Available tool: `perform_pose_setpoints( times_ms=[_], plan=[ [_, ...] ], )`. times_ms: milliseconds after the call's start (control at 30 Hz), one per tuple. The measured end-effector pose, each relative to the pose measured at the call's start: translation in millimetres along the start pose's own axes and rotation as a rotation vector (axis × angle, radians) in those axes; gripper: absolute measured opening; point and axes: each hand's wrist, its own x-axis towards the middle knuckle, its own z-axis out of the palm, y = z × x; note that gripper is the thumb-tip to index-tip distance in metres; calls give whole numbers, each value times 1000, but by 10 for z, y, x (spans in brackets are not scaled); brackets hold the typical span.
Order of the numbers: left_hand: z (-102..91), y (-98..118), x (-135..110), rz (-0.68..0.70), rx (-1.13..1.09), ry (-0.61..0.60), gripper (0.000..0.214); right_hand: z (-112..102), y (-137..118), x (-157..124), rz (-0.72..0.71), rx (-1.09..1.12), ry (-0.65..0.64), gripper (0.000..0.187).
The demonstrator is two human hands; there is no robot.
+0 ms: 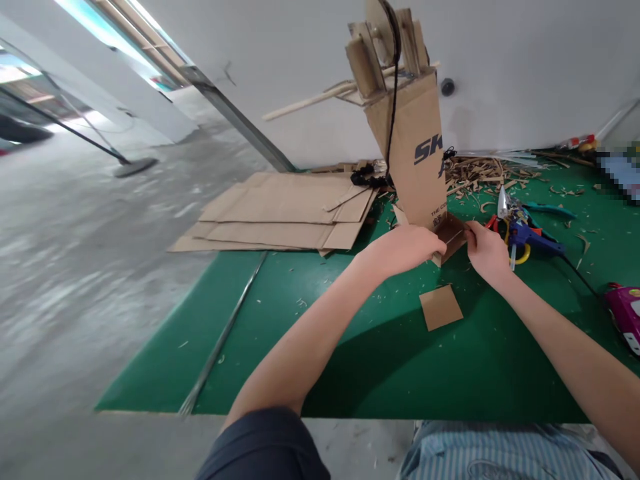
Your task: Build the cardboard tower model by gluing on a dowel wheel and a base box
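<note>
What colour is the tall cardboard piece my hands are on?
The tall cardboard piece is light brown with dark lettering; it shows best in the head view.

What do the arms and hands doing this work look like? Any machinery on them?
No machinery shows: the left hand and right hand are human, without visible gloves. A dark sleeve ends near the left elbow; the right forearm is bare as far as it shows. Neither wrist shows a watch.
</note>
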Motion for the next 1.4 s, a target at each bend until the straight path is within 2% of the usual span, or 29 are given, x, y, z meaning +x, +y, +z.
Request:
perform_pose_setpoints(
  times_ms=[133, 700, 1400],
  plan=[
    [0, -50, 7, 32, -12, -52, 28, -31, -23, 3, 21, -9, -23, 36],
    [70, -187, 10, 150, -93, 11, 29, -12, 22, -4, -22, 24, 21, 33],
    [101, -202, 16, 151, -104, 23, 28, 2, 13, -12, -10, -18, 28, 32]
  ],
)
